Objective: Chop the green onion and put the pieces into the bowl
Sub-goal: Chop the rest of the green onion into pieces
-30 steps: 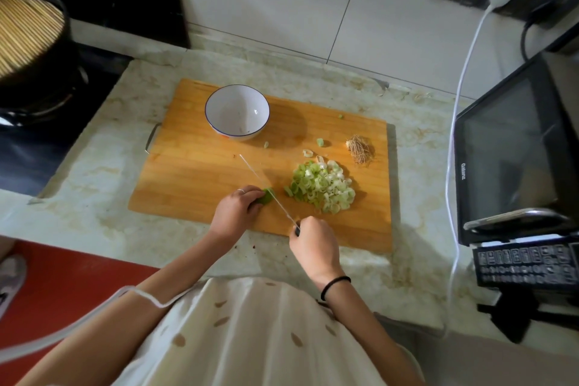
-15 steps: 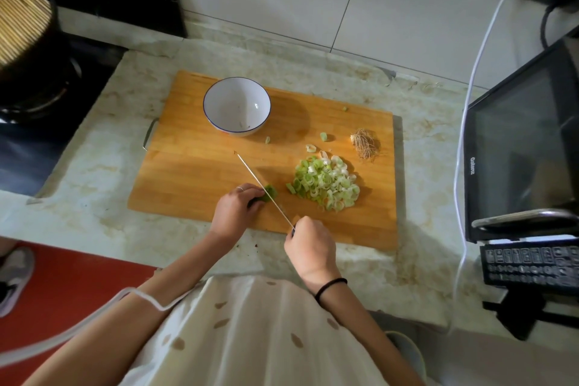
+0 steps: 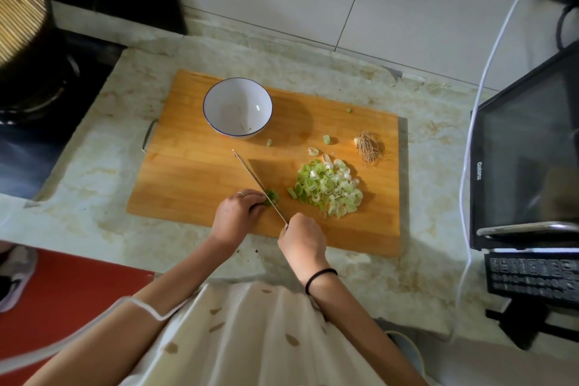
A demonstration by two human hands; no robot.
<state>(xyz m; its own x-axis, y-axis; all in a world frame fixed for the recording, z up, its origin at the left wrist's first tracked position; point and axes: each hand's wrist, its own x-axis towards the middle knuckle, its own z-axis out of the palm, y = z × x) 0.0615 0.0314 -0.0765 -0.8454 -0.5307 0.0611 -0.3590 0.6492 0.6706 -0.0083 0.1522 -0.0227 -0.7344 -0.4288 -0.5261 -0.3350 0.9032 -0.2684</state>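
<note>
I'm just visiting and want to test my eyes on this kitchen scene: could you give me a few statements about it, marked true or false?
1. The right hand holds the knife. True.
2. The bowl is full of chopped onion. False: it looks nearly empty; the chopped pile lies on the cutting board.
3. The left hand pins a short green stub beside the blade. True.
4. The root end sits inside the bowl. False: it lies on the board, right of the bowl.
5. The bowl stands on the board. True.
</note>
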